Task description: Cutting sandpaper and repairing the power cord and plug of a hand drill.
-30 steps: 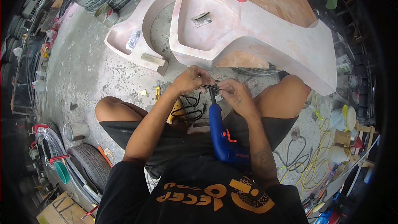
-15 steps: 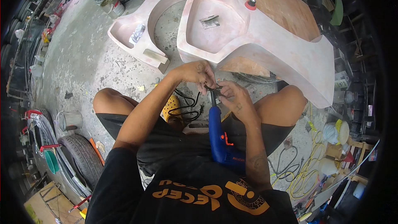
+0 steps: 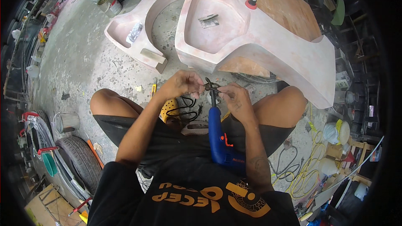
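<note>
A blue power tool (image 3: 216, 129) with an orange-red lever rests upright against my lap, its black cord sleeve pointing away from me. Beyond the sleeve, a thin black cord (image 3: 212, 88) is stretched between my two hands, crossing the tool's own cable. My left hand (image 3: 184, 84) pinches one end of it on the left. On the other side, my right hand (image 3: 236, 98) grips the opposite end between thumb and fingers. Whether this thin piece is a tie or part of the cable is too small to tell. More black cable (image 3: 193, 108) lies looped over a yellow clog (image 3: 171, 109).
Ahead stands a large pale moulded panel (image 3: 268, 33) carrying a red-and-black round knob (image 3: 251, 3). A smaller curved pale panel (image 3: 153, 14) lies to its left. Tyres (image 3: 79, 157), a metal can (image 3: 67, 122), a paint tin (image 3: 109, 6) and a yellow cable (image 3: 307, 175) surround me.
My hands have drawn apart, the left one moving down and left, pulling the thin black cord straight between them. The view has shifted slightly.
</note>
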The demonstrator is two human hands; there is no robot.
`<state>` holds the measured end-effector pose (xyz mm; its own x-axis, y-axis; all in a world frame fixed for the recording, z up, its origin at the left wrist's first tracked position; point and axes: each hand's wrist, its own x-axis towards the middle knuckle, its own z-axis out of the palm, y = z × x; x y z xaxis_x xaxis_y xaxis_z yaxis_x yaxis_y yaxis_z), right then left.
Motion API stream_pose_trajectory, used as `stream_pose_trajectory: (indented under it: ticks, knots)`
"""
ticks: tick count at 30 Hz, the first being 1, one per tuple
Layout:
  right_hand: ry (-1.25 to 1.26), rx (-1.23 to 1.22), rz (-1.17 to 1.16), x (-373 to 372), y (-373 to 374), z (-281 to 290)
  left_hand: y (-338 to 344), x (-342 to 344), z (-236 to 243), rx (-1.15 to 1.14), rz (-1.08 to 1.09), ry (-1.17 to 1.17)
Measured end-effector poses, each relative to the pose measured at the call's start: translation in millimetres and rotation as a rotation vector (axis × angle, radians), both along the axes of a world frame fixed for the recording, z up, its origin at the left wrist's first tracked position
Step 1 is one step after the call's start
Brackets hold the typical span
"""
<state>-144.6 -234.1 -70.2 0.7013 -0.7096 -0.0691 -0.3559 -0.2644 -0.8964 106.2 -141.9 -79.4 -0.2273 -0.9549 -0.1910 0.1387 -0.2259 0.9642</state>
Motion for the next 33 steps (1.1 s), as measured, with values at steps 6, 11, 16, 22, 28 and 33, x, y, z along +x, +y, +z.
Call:
stream_pose_trajectory:
  ticks: [6,11,16,22,28,33]
  knots:
    - [-0.028,0.004,-0.031,5,2,-5,40,-76,32,-0.001,0.401,-0.253]
    - [-0.070,-0.033,-0.049,6,6,0,32,-91,53,-0.163,0.306,-0.407]
    - [-0.079,0.140,-0.033,3,4,-9,1,-55,66,-0.376,0.322,-0.717]
    - [-0.077,0.182,-0.023,-1,3,-8,-7,-41,46,-0.374,-0.121,-0.704]
    - [-0.229,0.366,-0.087,0,3,-24,-9,-41,38,-0.319,-0.077,-0.629]
    - [-0.285,0.493,-0.195,7,8,-34,-20,-35,29,-0.483,-0.143,-0.685]
